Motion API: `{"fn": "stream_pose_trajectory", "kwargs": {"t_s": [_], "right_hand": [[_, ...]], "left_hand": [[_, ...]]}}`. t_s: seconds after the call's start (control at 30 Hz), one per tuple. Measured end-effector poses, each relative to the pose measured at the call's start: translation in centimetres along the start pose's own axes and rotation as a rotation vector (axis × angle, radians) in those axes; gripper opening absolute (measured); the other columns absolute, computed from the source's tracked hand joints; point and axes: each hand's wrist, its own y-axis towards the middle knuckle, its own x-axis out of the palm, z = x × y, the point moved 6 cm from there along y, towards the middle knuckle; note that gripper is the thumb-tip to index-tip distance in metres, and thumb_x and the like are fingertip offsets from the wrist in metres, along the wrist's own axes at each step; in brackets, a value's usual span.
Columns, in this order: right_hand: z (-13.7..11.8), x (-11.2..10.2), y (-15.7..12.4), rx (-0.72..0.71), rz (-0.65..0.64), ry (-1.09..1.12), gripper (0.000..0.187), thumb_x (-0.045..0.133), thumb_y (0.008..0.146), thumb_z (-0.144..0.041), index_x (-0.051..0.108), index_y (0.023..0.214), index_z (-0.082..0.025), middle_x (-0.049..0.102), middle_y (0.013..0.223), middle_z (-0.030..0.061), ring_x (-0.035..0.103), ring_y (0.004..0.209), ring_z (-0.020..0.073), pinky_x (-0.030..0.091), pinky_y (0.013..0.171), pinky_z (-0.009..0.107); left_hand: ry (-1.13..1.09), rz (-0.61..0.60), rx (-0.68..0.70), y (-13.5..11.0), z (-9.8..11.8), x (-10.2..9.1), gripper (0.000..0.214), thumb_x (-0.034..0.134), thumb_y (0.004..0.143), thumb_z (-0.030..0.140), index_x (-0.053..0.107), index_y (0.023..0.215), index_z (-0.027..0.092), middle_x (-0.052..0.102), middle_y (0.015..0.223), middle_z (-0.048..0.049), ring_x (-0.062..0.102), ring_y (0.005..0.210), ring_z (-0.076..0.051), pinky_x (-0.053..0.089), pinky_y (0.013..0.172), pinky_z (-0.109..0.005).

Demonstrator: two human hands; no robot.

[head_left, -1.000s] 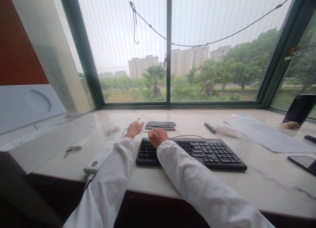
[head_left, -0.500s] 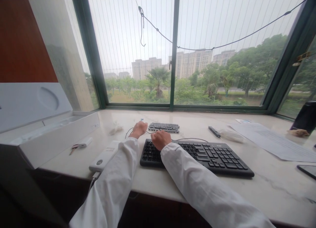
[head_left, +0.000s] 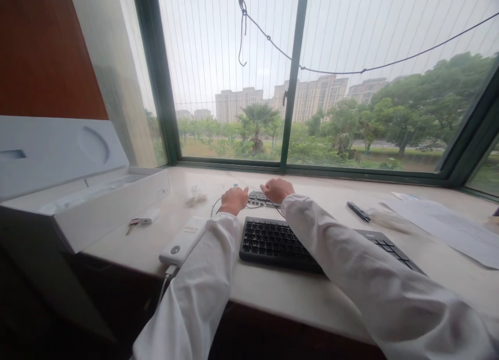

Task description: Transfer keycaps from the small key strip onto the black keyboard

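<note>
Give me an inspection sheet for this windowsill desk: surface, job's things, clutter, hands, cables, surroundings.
Surface: pale glossy stone sill.
Job's things: small keyboard behind the black keyboard.
Clutter: power bank, open white box, key with white tag, pen, paper sheet, crumpled plastic.
Hands: left hand beside the small keyboard's left end; right hand over its right part; grip cannot be told.
Cables: thin black cable loops by the left hand; white lead hangs from the power bank.
Surroundings: green-framed window, trees and buildings outside.
</note>
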Motion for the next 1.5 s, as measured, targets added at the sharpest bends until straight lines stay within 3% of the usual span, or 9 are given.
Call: {"fn": "stream_pose_trajectory", "kwargs": {"t_s": [0.2, 0.33, 0.57, 0.93, 1.17, 1.5], "right_hand": [[1.4, 2.3, 6.2, -0.013, -0.137, -0.027, 0.029, 0.06, 0.079, -0.045, 0.075, 0.091, -0.023, 0.071, 0.098, 0.0091, 0.063, 0.09, 0.0219, 0.045, 0.076, 0.029], [1.7, 4.5, 9.3, 0.025, -0.167, -0.001, 0.029, 0.065, 0.076, -0.043, 0.074, 0.098, -0.027, 0.07, 0.106, 0.0076, 0.063, 0.095, 0.0223, 0.046, 0.079, 0.029], [1.7, 7.7, 13.0, 0.03, -0.227, 0.079, 0.031, 0.07, 0.072, -0.043, 0.075, 0.098, -0.027, 0.071, 0.102, 0.0058, 0.063, 0.094, 0.0194, 0.045, 0.078, 0.026], [2.1, 11.6, 15.2, 0.011, -0.307, 0.133, 0.032, 0.075, 0.065, -0.043, 0.076, 0.092, -0.027, 0.072, 0.099, 0.0022, 0.064, 0.087, 0.0168, 0.044, 0.074, 0.023], [2.7, 11.4, 15.9, 0.002, -0.315, 0.159, 0.038, 0.073, 0.067, -0.046, 0.075, 0.098, -0.023, 0.072, 0.1, 0.0057, 0.064, 0.088, 0.0171, 0.045, 0.074, 0.022], [2.4, 12.1, 15.7, -0.02, -0.353, 0.182, 0.045, 0.08, 0.056, -0.048, 0.077, 0.092, -0.022, 0.072, 0.098, 0.0048, 0.063, 0.088, 0.0179, 0.045, 0.078, 0.022]], "left_hand": [[0.057, -0.056, -0.03, -0.6, -0.1, 0.7, 0.069, 0.019, 0.089, 0.058, 0.067, 0.108, 0.013, 0.066, 0.112, -0.0187, 0.061, 0.103, -0.031, 0.046, 0.084, -0.039], [0.068, -0.075, -0.033, -0.7, -0.1, 0.8, 0.066, 0.022, 0.09, 0.058, 0.067, 0.108, 0.012, 0.065, 0.112, -0.0199, 0.061, 0.103, -0.031, 0.047, 0.081, -0.039], [0.105, -0.076, -0.036, -0.5, 0.1, 0.6, 0.052, 0.037, 0.088, 0.051, 0.067, 0.104, 0.012, 0.065, 0.109, -0.021, 0.062, 0.101, -0.03, 0.048, 0.081, -0.037], [0.083, -0.04, -0.019, -0.5, 0.2, 0.5, 0.045, 0.044, 0.087, 0.047, 0.065, 0.109, 0.013, 0.064, 0.112, -0.0213, 0.06, 0.106, -0.03, 0.047, 0.086, -0.037], [0.085, -0.043, -0.013, -0.5, 0.2, 0.4, 0.044, 0.045, 0.086, 0.048, 0.066, 0.107, 0.014, 0.064, 0.111, -0.0213, 0.06, 0.104, -0.03, 0.048, 0.085, -0.036], [0.101, -0.038, -0.008, -0.4, 0.2, 0.5, 0.041, 0.049, 0.084, 0.045, 0.067, 0.106, 0.015, 0.066, 0.108, -0.0199, 0.062, 0.101, -0.028, 0.049, 0.082, -0.034]]}}
